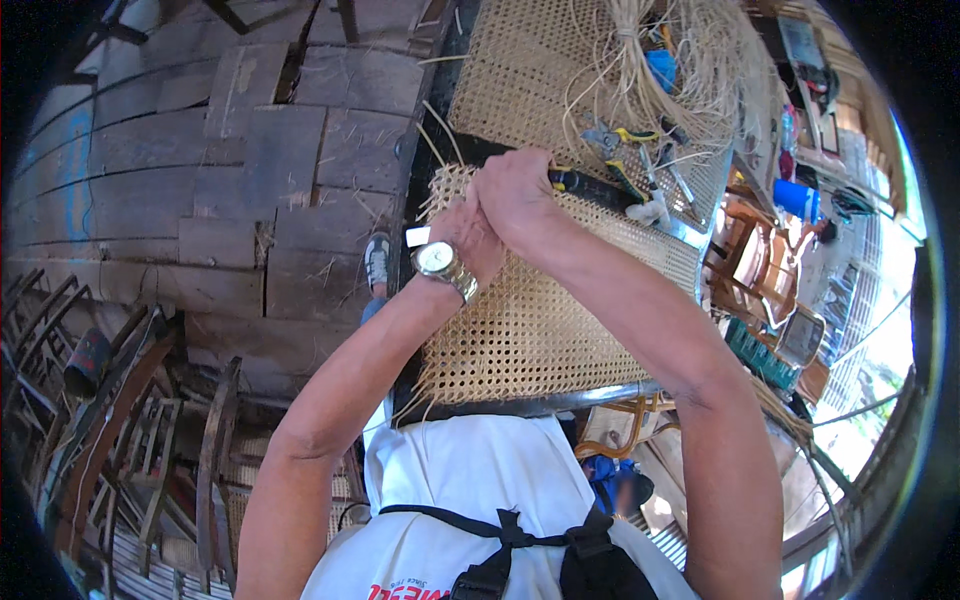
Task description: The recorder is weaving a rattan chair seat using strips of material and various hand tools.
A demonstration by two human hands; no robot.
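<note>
Right hand (517,195) is clenched tight around a dark-handled tool (590,186), its handle tipped yellow near the fist, the shaft running out to the right along the frame's far rail. Left hand (470,238) is pressed right up against it, fingers curled under the right fist; what they grip, I cannot tell. A gold-coloured wristwatch (442,264) sits on that left wrist.

Both fists bear down at the far left corner of a woven cane panel (540,330), pale straw in colour, an open lattice of small regular holes, stretched flat in a dark frame (520,405) just in front of the person's chest. Loose strand ends fray out along its left edge.

Beyond it lies a second cane sheet (520,80) with a bundle of raw strands (640,60) and scattered hand tools (655,175).
</note>
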